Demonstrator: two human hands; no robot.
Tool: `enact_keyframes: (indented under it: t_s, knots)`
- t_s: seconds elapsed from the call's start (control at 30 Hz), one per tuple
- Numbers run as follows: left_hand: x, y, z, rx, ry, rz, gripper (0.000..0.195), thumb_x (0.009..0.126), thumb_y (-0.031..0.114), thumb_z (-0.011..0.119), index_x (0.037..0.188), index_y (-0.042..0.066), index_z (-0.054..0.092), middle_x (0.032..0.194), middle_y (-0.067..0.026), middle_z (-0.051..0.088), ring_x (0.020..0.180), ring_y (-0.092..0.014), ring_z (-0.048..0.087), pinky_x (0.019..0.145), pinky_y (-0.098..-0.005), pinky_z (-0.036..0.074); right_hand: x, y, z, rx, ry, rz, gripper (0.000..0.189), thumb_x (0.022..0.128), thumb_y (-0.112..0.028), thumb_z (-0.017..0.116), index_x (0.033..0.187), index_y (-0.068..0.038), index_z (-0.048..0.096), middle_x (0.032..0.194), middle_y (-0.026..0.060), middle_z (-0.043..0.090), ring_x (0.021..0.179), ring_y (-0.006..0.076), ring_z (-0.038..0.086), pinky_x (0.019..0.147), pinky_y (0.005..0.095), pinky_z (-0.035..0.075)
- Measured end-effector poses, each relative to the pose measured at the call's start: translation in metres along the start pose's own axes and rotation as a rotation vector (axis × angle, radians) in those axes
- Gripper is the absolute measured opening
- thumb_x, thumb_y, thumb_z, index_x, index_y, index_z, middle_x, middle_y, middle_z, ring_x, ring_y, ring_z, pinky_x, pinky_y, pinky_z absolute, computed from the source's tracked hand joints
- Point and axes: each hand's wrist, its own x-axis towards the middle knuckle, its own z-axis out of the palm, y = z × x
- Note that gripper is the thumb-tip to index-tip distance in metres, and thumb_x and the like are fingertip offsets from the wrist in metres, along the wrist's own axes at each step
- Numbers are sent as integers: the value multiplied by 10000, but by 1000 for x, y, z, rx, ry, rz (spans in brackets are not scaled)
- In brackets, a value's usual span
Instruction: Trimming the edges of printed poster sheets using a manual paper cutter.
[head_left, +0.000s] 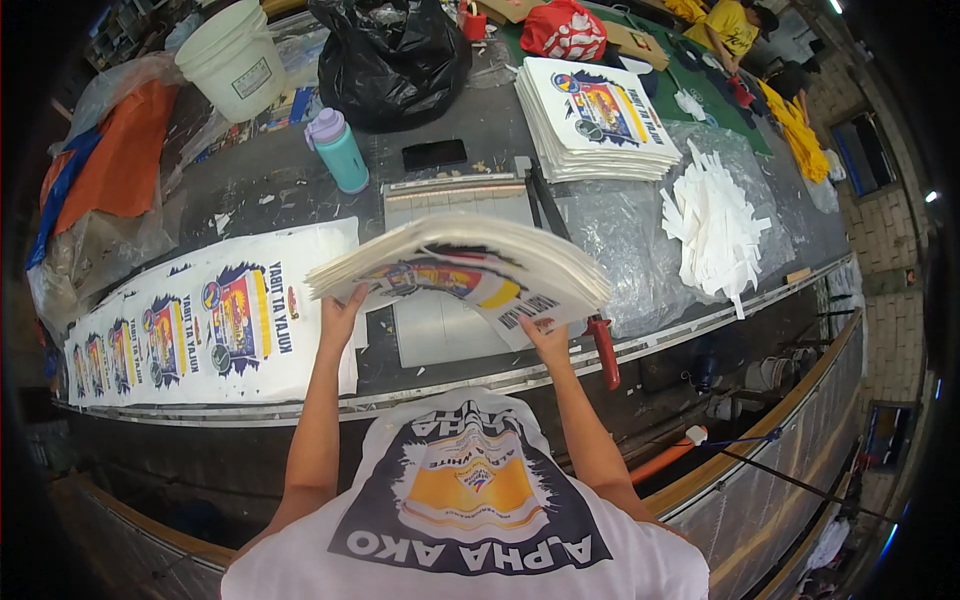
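Both hands grip a thick, bowed stack of printed white sheets (457, 251), its middle arched upward. My left hand (343, 319) holds the left corner, thumb on the near face. At the lower right edge, my right hand (545, 339) pinches the stack. Beneath it lies a guillotine paper cutter (442, 337), partly hidden by the sheets. The cutter's red handle (602, 352) sticks out past the table edge, right of my right hand. Long printed transfer sheets (225, 322) with repeated colourful designs lie left of my left hand.
A neat stack of cut prints (592, 124) stands at the back right, near white paper strips (716, 217) on clear plastic. Farther back are a turquoise bottle (341, 154), phone (435, 154), black plastic bag (394, 64) and white bucket (232, 64). Another person (726, 34) works at the far right.
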Motion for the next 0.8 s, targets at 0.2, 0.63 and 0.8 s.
enact_keyframes:
  t_s: [0.2,0.63,0.8]
  knots:
    - [25,17,37,123,151,82,442,924,217,758,1231,-64,607,1166,-150,688,1065,-218,646,969,-342,487,12,-20,19,-11,88,214,172,868,-94,785,982,8,707,849,15,711,692,74,600,584,239,446]
    - [144,179,214,4,-65,-21,483,947,275,727,1278,-54,607,1189,-125,699,1022,-171,669,905,-304,512,267,-275,-153,-360,-105,274,484,724,-203,889,1074,66,691,971,143,740,833,204,724,719,320,588]
    - [283,177,393,-145,-128,-38,480,921,286,766,1239,-45,623,1126,-120,716,948,-178,698,828,-308,547,488,-198,-278,-429,-190,226,479,718,-289,869,1050,32,742,1008,120,748,878,190,702,827,309,530]
